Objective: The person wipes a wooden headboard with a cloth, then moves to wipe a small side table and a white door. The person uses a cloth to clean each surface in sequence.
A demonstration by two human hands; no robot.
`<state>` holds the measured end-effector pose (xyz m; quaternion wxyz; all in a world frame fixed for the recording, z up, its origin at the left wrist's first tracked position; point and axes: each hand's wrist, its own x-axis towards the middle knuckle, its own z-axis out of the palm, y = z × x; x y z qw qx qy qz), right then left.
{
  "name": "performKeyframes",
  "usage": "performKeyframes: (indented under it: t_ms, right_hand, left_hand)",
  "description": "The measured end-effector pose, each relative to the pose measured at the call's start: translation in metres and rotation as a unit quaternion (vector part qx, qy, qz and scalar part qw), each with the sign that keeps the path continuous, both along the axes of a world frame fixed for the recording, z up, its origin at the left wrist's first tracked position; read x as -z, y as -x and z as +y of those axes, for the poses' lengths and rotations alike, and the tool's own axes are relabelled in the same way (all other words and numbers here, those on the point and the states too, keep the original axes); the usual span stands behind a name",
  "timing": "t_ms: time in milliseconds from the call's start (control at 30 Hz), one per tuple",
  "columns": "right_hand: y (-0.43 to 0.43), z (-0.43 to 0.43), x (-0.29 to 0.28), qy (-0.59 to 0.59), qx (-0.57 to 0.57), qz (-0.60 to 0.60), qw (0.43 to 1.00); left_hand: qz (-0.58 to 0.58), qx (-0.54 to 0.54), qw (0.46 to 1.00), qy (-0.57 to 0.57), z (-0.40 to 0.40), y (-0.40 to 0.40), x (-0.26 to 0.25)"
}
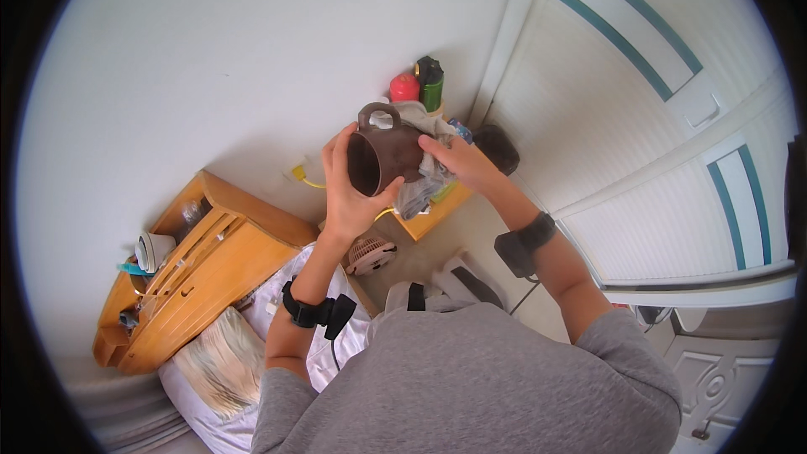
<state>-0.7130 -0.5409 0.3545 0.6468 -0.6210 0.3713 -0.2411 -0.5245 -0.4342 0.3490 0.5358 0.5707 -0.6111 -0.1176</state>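
A dark brown mug is held up in front of me, tipped on its side. Its open mouth faces left and its handle points up toward the wall. My left hand grips the mouth end, fingers above and thumb below. At the base end, the thumb of my right hand presses on the mug; its other fingers are hidden. Greyish cloth shows behind the mug and by my right hand. Whether that hand also holds the cloth cannot be told.
Behind the mug stands a small wooden table with a red container and a green can. A pink fan sits below. The bed's wooden headboard is at left, white wardrobe doors at right.
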Motion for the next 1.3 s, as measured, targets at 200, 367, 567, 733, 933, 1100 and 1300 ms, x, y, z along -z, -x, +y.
performKeyframes:
  t_ms: [200, 367, 567, 733, 933, 1100, 1300]
  right_hand:
    - [0.007, 0.029, -0.011, 0.019, 0.014, -0.057, 0.998]
    - [0.036, 0.036, -0.029, 0.077, 0.136, 0.081, 0.984]
    - [0.036, 0.076, -0.046, 0.623, 0.097, 0.100, 0.770]
    - [0.035, 0.074, -0.046, 0.448, 0.141, 0.106, 0.877]
    - [0.048, 0.067, -0.042, 0.386, 0.064, 0.147, 0.908]
    - [0.060, 0.073, -0.004, 0.064, 0.058, 0.116, 0.990]
    - [0.086, 0.054, 0.085, -0.233, 0.176, -0.093, 0.952]
  left_hand:
    - [-0.069, 0.087, 0.993, 0.032, 0.011, -0.004, -0.017]
    - [-0.022, 0.118, 0.992, 0.026, 0.012, 0.002, -0.022]
    - [-0.041, 0.117, 0.991, 0.045, 0.007, 0.021, -0.025]
    - [-0.108, 0.138, 0.982, 0.070, 0.013, 0.032, -0.025]
    - [-0.099, 0.150, 0.983, 0.033, 0.011, 0.035, -0.007]
    - [-0.139, 0.103, 0.984, 0.025, 0.003, 0.040, 0.032]
    - [-0.017, 0.077, 0.993, -0.083, 0.007, 0.048, 0.065]
